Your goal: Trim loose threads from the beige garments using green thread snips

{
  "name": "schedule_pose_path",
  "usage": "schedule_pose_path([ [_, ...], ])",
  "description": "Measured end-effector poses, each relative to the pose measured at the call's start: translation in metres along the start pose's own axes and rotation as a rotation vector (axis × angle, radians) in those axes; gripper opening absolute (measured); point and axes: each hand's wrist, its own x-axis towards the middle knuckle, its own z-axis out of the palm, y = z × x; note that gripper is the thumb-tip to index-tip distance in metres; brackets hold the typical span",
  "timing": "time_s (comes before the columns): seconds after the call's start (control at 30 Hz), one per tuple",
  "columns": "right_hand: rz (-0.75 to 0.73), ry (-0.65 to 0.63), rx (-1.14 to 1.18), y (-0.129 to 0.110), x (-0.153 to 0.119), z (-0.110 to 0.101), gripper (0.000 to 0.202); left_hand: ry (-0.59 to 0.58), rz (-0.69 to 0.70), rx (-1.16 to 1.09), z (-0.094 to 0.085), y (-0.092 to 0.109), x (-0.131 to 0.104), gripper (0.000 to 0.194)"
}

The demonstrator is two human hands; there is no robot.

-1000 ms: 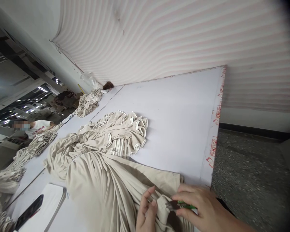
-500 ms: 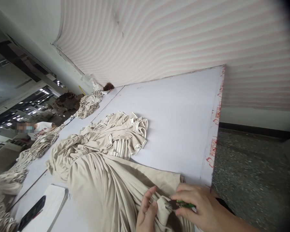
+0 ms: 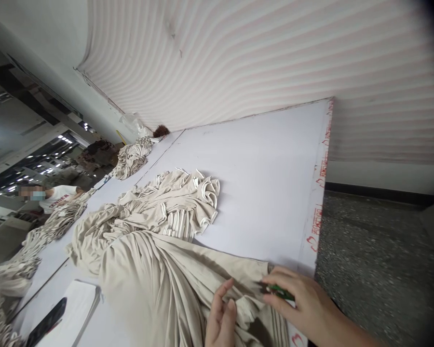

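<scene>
A beige garment [image 3: 159, 284] lies spread over the near part of a white table [image 3: 267, 173]. My left hand [image 3: 220, 318] pinches a fold of this garment near its hem at the bottom of the view. My right hand [image 3: 304, 303] grips a small green-handled thread snipper [image 3: 280, 291], whose tip touches the cloth edge close to the table's right border.
A heap of beige garments [image 3: 173, 202] sits behind the one I hold. More piles [image 3: 133, 154] lie further along the table. A black phone on a white pad [image 3: 47, 320] lies at the lower left. Another person [image 3: 54, 195] in a white shirt works at the left. Grey floor [image 3: 376, 270] lies right.
My right hand with the snipper has shifted slightly up and right along the hem. The fold under my left hand has flattened a little.
</scene>
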Motion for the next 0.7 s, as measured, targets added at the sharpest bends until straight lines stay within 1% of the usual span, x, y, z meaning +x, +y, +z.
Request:
schedule_pose_path([
  [0.03, 0.040, 0.050, -0.006, 0.002, 0.001, 0.000, 0.018, 0.045, 0.132, 0.084, 0.003, -0.001, 0.000, 0.046],
  [0.07, 0.079, 0.089, -0.010, 0.003, 0.002, 0.001, 0.020, 0.063, 0.257, 0.158, 0.008, -0.001, 0.001, 0.042],
  [0.1, 0.108, 0.111, -0.002, 0.004, 0.003, 0.000, 0.022, 0.053, 0.356, 0.221, 0.013, 0.000, 0.003, 0.040],
  [0.13, 0.128, 0.114, 0.021, 0.004, 0.004, 0.000, 0.023, 0.023, 0.420, 0.284, 0.018, 0.002, 0.006, 0.038],
  [0.17, 0.141, 0.101, 0.057, 0.004, 0.005, -0.001, 0.023, -0.019, 0.447, 0.359, 0.024, 0.005, 0.009, 0.034],
  [0.2, 0.152, 0.076, 0.103, 0.004, 0.006, -0.002, 0.023, -0.069, 0.446, 0.450, 0.031, 0.008, 0.013, 0.029],
  [0.3, 0.179, 0.035, 0.223, 0.004, 0.006, -0.005, 0.023, -0.215, 0.410, 0.701, 0.045, 0.014, 0.024, 0.010],
  [0.37, 0.175, 0.036, 0.265, 0.003, 0.006, -0.008, 0.022, -0.274, 0.384, 0.728, 0.048, 0.013, 0.029, 0.013],
  [0.47, 0.155, -0.001, 0.304, 0.000, 0.007, -0.008, 0.022, -0.273, 0.399, 0.671, 0.045, 0.002, 0.033, 0.012],
  [0.53, 0.138, -0.034, 0.328, 0.000, 0.007, -0.003, 0.020, -0.240, 0.418, 0.656, 0.043, -0.008, 0.033, 0.014],
  [0.57, 0.126, -0.039, 0.330, 0.001, 0.007, 0.001, 0.016, -0.194, 0.436, 0.654, 0.043, -0.013, 0.032, 0.015],
  [0.63, 0.090, 0.015, 0.257, 0.006, 0.007, 0.011, 0.005, -0.055, 0.527, 0.615, 0.043, -0.023, 0.029, 0.017],
  [0.67, 0.069, 0.061, 0.176, 0.009, 0.007, 0.016, 0.005, 0.029, 0.597, 0.586, 0.044, -0.029, 0.027, 0.017],
  [0.7, 0.048, 0.105, 0.078, 0.013, 0.007, 0.021, 0.010, 0.111, 0.674, 0.556, 0.045, -0.034, 0.025, 0.015],
])
